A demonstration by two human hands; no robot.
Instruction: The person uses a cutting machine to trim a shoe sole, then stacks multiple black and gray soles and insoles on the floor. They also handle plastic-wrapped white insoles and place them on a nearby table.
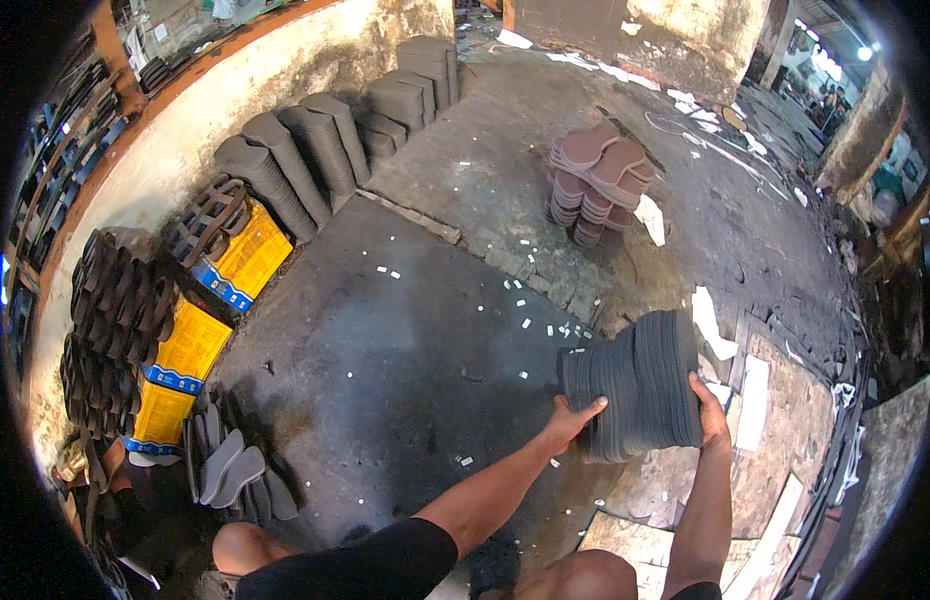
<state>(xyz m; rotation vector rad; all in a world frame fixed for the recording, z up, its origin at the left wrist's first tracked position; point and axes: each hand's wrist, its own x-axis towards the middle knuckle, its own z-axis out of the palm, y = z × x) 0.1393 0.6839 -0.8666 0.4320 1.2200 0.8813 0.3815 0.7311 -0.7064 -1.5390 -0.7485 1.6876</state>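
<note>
A: How far along is the work judged to be?

B: Roughly midway, by the look of it. A thick bundle of grey soles (635,385) is pressed between both hands, low over the dark slab (385,340), at its right edge. The left hand (570,420) is clamped on the near left end, fingers curled over the top sole; the right hand (710,405) is laid flat against the right end. Whether the bundle is resting on the floor or lifted just clear cannot be told.

A: What is seen as done?

B: Grey stacks (325,150) are already leaned in rows along the curved wall (185,140), and darker pieces (120,330) are racked at the left behind the yellow sacks (210,300). The held bundle is not yet placed with any of them.

A: And the counts?

B: One bundle is held; its soles are too many and too tightly packed to be counted. Along the wall about six or seven grey stacks are made out. One brown pile (595,185) is stood apart on the concrete. Two yellow sacks are seen. About five loose soles (235,470) are propped at the lower left. Small white scraps (520,310) are scattered on the slab, well over a dozen.
</note>
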